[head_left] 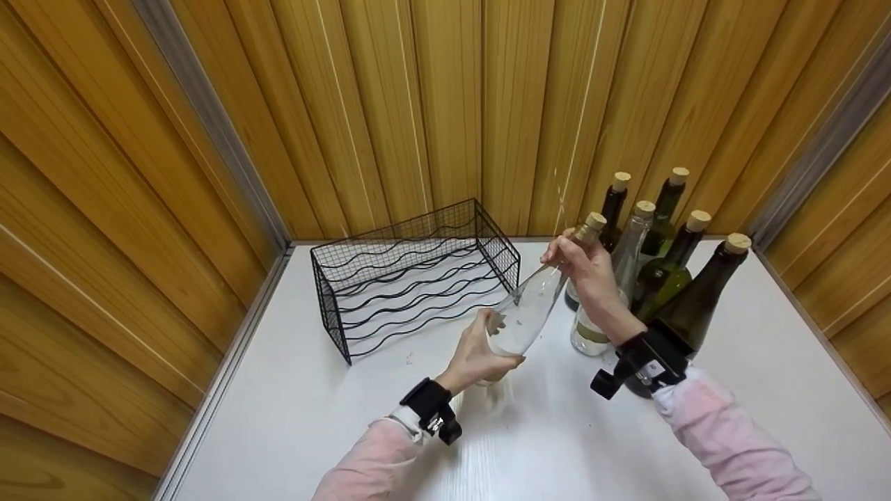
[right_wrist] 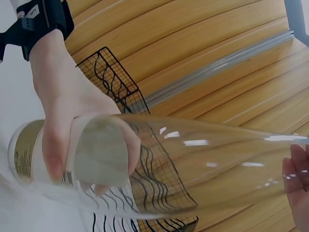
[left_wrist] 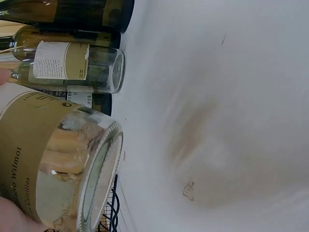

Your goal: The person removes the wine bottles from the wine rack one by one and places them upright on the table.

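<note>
A clear glass bottle point(head_left: 532, 306) with a cork in its mouth is held tilted above the table, its neck up toward the right. My left hand point(head_left: 480, 351) grips the lower body near the base, thumb and fingers on opposite sides. Up at the neck, my right hand point(head_left: 585, 271) pinches just below the cork. In the left wrist view the bottle's base and gold label point(left_wrist: 29, 154) show close up. The right wrist view has the clear bottle point(right_wrist: 207, 164) lying across it, with the left hand point(right_wrist: 63, 106) wrapped around its labelled end.
Left of the bottle, a black wire wine rack point(head_left: 411, 278) with wavy bars stands on the white table point(head_left: 278, 417). Several corked bottles stand at the right, among them a dark bottle point(head_left: 703, 299), a green bottle point(head_left: 661, 282) and another clear bottle point(head_left: 592, 334). Wood-patterned walls point(head_left: 445, 104) enclose the table.
</note>
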{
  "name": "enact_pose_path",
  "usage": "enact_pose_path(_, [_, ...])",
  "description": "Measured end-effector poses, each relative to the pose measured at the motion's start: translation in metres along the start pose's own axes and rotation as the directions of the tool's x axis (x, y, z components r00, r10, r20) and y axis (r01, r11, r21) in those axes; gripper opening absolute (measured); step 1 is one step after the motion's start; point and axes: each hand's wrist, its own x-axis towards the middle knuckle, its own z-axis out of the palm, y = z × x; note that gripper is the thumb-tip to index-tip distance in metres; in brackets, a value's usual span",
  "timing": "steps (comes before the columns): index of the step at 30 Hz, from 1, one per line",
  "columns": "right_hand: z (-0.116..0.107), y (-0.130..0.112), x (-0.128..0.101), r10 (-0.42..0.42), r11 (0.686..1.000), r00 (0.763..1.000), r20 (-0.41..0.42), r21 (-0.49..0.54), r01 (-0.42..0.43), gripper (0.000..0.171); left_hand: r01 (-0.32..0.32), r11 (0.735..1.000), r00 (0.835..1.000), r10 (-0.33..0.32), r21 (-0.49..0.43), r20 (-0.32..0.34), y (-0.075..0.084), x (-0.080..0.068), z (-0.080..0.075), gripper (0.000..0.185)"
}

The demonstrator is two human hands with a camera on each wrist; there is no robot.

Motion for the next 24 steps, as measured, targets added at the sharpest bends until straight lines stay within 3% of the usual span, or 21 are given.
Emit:
enact_pose_path(6, [0.012, 0.001, -0.004, -0.095, 0.993, 0.983, -0.156, 0.059, 0.106, 0.005, 0.023, 1.0, 0.998, -0.023, -0.003, 0.061, 0.004, 0.002, 0.006, 0.077])
enact_pose_path(10, [0.009, 0.004, -0.003, -0.13, 0.988, 0.97, -0.207, 0.059, 0.145, 0.007, 0.025, 1.0, 0.992, -0.023, -0.016, 0.122, 0.006, 0.002, 0.007, 0.081])
enact_pose_path(17, [-0.012, 0.013, -0.004, -0.166, 0.982, 0.971, -0.171, 0.065, 0.179, 0.011, 0.037, 0.999, 0.949, -0.027, -0.026, 0.315, 0.006, 0.002, 0.004, 0.079])
enact_pose_path(20, [-0.012, 0.003, -0.008, -0.172, 0.985, 0.973, -0.155, -0.001, 0.174, 0.006, 0.054, 0.999, 0.943, -0.048, -0.008, 0.329, 0.003, 0.002, 0.003, 0.074])
enact_pose_path(24, [-0.019, -0.009, -0.014, -0.166, 0.984, 0.976, -0.142, -0.095, 0.153, 0.005, 0.084, 0.996, 0.951, -0.082, 0.005, 0.299, -0.002, 0.001, -0.001, 0.064])
